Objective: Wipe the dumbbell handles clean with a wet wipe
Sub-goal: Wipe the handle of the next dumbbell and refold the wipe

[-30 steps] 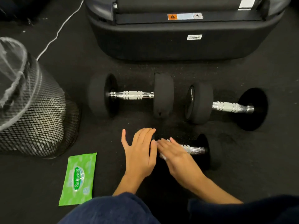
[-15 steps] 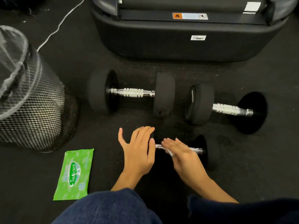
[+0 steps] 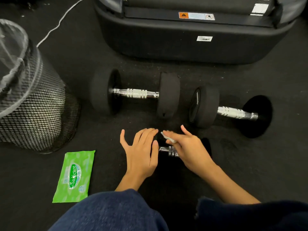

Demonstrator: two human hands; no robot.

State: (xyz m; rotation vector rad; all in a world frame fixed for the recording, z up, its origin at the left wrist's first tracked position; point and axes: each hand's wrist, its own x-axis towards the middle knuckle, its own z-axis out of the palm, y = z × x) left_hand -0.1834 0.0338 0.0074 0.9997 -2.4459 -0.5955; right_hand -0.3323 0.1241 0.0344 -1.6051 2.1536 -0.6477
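Note:
Three black dumbbells with chrome handles lie on the dark floor. The small near dumbbell [image 3: 169, 150] is mostly hidden under my hands. My left hand [image 3: 141, 150] rests flat, fingers apart, on its left weight. My right hand [image 3: 188, 147] hovers over its handle, pinching a folded white wet wipe [image 3: 168, 138] between the fingers. Behind lie a large dumbbell [image 3: 136, 93] at centre and another dumbbell [image 3: 233, 112] at the right, both untouched.
A green wet-wipe pack [image 3: 75, 176] lies flat on the floor at the lower left. A black mesh waste bin [image 3: 33, 105] with a clear liner stands at the left. A large black machine base [image 3: 191, 40] blocks the far side. A white cable [image 3: 55, 29] runs at the upper left.
My right hand has slid left along the small dumbbell's handle and lifted the wipe up off the bar. My left hand has stayed on the left weight.

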